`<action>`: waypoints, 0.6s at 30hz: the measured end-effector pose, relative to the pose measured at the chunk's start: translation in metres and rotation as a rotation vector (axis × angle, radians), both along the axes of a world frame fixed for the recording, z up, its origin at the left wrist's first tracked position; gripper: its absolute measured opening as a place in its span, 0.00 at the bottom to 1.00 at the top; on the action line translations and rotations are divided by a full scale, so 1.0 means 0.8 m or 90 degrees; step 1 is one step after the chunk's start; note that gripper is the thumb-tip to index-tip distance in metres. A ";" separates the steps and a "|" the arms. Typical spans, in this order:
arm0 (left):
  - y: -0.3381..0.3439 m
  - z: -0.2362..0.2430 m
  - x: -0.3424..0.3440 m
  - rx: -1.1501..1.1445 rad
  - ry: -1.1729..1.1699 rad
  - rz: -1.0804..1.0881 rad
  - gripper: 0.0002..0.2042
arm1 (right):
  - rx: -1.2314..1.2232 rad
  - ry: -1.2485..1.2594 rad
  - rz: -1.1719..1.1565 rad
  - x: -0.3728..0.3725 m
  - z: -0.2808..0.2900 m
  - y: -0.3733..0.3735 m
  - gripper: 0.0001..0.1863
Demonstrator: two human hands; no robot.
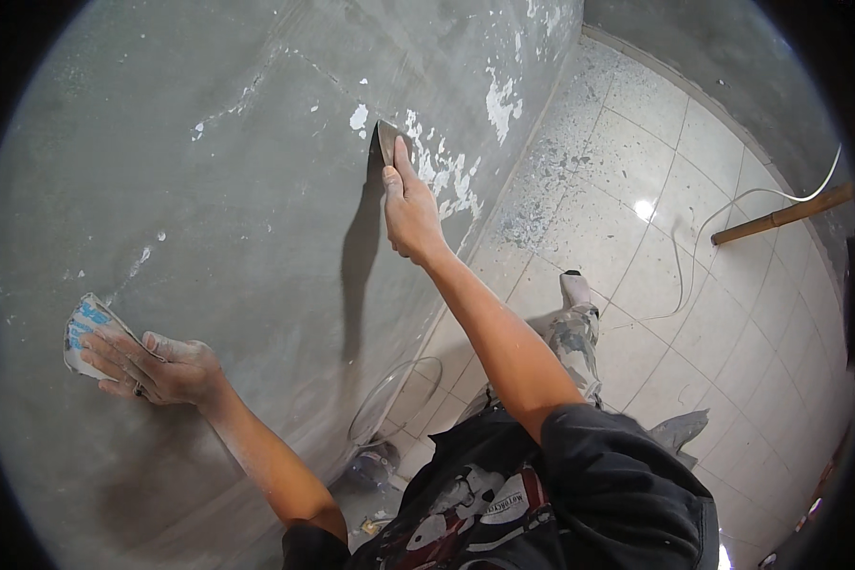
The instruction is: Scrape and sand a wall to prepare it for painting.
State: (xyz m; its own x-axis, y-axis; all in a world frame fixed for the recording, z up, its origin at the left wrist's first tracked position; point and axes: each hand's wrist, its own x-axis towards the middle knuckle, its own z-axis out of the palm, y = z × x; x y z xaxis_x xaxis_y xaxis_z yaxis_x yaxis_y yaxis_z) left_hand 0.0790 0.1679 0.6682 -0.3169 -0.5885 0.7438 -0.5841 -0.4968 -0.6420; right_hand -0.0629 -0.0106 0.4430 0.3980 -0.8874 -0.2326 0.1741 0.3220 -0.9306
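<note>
My right hand (411,214) grips a putty knife (386,142), its index finger stretched along the blade. The blade's tip is at the grey wall (237,199), beside a patch of flaking white (441,166); I cannot tell whether it touches. Farther left and lower, my dusty left hand (157,366), with a ring on one finger, is closed around a curved whitish sheet with blue print (87,332). Thumb and fingers pinch it near the wall. Its kind does not show clearly, and part of it is hidden by the fingers.
Grey flakes (541,204) lie scattered on the pale tiled floor (636,275) along the wall's foot. A white cable (698,247) runs past a bamboo pole (779,220) at the right. Near my body, a clear hose loop (389,399) hangs by the wall. My foot (573,288) stands on the tiles.
</note>
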 end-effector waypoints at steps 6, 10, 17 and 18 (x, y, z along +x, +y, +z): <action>-0.011 0.002 -0.007 0.003 0.001 0.000 0.22 | 0.061 -0.106 -0.094 0.003 -0.005 -0.040 0.29; -0.008 0.001 -0.003 0.009 0.005 -0.001 0.23 | 0.104 0.017 -0.046 -0.024 0.018 -0.078 0.28; -0.012 0.000 -0.013 0.008 0.010 0.011 0.23 | -0.344 0.096 -0.063 -0.018 -0.121 -0.010 0.36; -0.010 0.001 -0.008 0.017 0.001 0.012 0.23 | -0.340 0.093 -0.061 -0.022 -0.126 -0.021 0.36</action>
State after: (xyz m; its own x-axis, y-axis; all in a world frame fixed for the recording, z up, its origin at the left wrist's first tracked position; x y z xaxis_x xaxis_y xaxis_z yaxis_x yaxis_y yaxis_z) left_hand 0.0723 0.1596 0.6689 -0.3049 -0.6135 0.7285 -0.5755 -0.4908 -0.6542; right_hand -0.0805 -0.0275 0.3423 0.3077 -0.9276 0.2119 0.0361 -0.2112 -0.9768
